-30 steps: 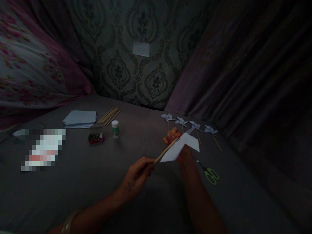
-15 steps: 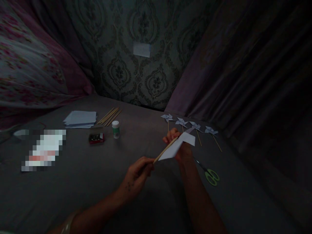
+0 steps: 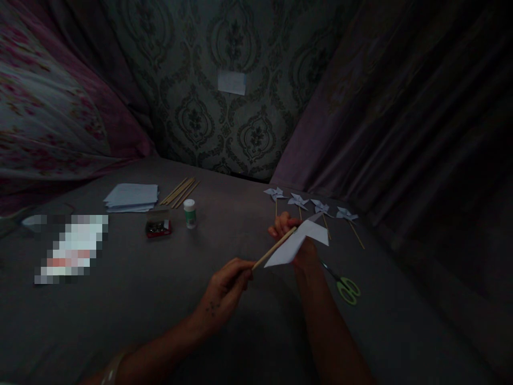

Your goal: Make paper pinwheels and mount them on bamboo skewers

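Note:
My left hand (image 3: 226,286) pinches the lower end of a thin wooden stick (image 3: 274,248) that slants up to the right. My right hand (image 3: 294,240) is closed on a folded white paper pinwheel (image 3: 298,243) at the stick's upper end, its fingers partly hidden behind the paper. Both hands hover above a grey cloth surface (image 3: 160,299) in dim light.
Several finished paper pinwheels on sticks (image 3: 310,206) lie in a row beyond my hands. Green-handled scissors (image 3: 345,287) lie to the right. At the left are a paper stack (image 3: 131,197), loose sticks (image 3: 180,191), a red pin box (image 3: 158,226) and a small white bottle (image 3: 189,212).
The white paper has tilted and shifted slightly in my right hand. My left hand keeps its hold on the stick in nearly the same place.

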`<state>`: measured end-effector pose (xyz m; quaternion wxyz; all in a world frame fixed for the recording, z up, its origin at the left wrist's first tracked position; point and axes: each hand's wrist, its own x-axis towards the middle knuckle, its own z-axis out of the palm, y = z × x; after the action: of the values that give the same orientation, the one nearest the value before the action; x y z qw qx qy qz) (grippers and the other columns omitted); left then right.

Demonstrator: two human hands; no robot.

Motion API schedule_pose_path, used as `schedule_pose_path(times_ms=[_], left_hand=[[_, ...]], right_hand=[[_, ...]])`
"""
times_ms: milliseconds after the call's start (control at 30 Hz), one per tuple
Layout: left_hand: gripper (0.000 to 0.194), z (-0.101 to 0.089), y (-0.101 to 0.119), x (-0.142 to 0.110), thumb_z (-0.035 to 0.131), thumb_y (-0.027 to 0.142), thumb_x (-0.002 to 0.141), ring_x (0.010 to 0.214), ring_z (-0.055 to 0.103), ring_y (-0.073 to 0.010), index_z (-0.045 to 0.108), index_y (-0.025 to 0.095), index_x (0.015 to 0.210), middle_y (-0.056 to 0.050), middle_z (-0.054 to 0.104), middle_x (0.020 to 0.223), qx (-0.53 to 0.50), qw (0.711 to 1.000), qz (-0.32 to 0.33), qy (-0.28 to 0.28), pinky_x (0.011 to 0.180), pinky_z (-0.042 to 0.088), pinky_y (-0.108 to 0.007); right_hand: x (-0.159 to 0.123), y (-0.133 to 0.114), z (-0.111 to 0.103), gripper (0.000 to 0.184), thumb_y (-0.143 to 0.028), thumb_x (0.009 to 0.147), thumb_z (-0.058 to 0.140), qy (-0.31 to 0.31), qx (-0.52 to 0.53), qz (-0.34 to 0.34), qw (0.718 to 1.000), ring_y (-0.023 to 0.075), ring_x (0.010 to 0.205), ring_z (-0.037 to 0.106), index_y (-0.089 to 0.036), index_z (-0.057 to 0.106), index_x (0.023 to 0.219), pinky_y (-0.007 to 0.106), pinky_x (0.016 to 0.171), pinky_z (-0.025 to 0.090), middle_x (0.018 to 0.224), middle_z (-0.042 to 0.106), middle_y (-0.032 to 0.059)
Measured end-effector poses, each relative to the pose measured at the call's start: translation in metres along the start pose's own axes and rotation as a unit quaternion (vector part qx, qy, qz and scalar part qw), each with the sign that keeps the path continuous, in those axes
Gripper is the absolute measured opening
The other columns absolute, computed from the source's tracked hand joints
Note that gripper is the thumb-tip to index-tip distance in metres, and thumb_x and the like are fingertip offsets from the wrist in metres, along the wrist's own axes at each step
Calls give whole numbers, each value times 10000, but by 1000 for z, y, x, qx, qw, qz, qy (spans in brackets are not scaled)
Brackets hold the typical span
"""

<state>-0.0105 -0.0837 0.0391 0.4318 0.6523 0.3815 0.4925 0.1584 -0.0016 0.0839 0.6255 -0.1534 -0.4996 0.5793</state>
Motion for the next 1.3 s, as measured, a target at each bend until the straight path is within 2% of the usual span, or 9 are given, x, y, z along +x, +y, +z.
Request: schedule_pose_path(times_ms=[133,267,433,633,800,933,1100,1200,1300], left_hand=[[283,0,-2,0,463,326,922,622,491,-107,697,183,994,-25,566,732,4,1000,9,3,583,423,-217],[265,-1,-1,1,479,318,908,622,495,-108,698,174,949,-19,554,711,-7,1000,0,9,578,417,-216],[261,-1,-2,2,495,324,892,639,510,-113,694,175,974,-22,573,744,-33,999,-42,11,583,418,-225],[283,0,-8,3,528,370,860,619,495,-112,692,160,955,-24,581,732,-66,994,-90,12,561,405,-226],[294,2,-12,3,564,407,834,603,495,-106,681,156,932,-18,578,719,-103,987,-121,15,539,388,-216],[333,3,-16,3,579,441,821,593,486,-103,684,157,958,-17,574,713,-120,982,-145,15,516,369,-208],[339,1,-16,6,566,423,835,602,478,-103,689,151,996,-13,567,699,-101,985,-141,20,533,377,-210],[310,-1,-11,5,532,385,863,629,494,-109,694,156,995,-20,573,721,-61,993,-97,26,563,400,-216],[280,-3,-7,4,507,342,891,673,523,-118,700,172,1001,-32,583,766,-19,999,-43,18,599,425,-220]], right_hand=[[0,-2,1,183,-430,624,783,34,-17,9,999,123,565,357,-298,656,614,279,553,396,605,373,-36],[0,1,1,234,-419,550,847,43,-9,-13,999,114,593,380,-298,674,651,263,572,396,643,419,-42],[-1,7,-1,186,-364,606,833,47,-16,-42,998,96,630,435,-274,704,706,247,593,389,716,475,-36],[-2,13,-3,196,-347,602,818,110,-46,-13,993,107,627,496,-252,674,696,255,589,415,727,564,-26],[-1,20,-3,265,-317,518,848,178,-32,6,983,124,676,573,-268,684,720,263,667,482,746,653,-32],[1,28,-7,270,-334,495,857,205,-39,26,978,133,677,599,-257,689,692,266,665,496,722,676,-25],[2,30,-15,257,-365,518,862,191,-41,41,980,111,660,570,-235,678,641,250,640,470,686,643,-28],[2,22,-16,253,-366,547,855,130,-28,26,991,93,662,533,-259,688,704,240,630,445,721,596,-42],[2,11,-12,249,-389,554,843,71,-20,7,997,94,587,450,-278,689,715,244,554,395,655,510,-45]])
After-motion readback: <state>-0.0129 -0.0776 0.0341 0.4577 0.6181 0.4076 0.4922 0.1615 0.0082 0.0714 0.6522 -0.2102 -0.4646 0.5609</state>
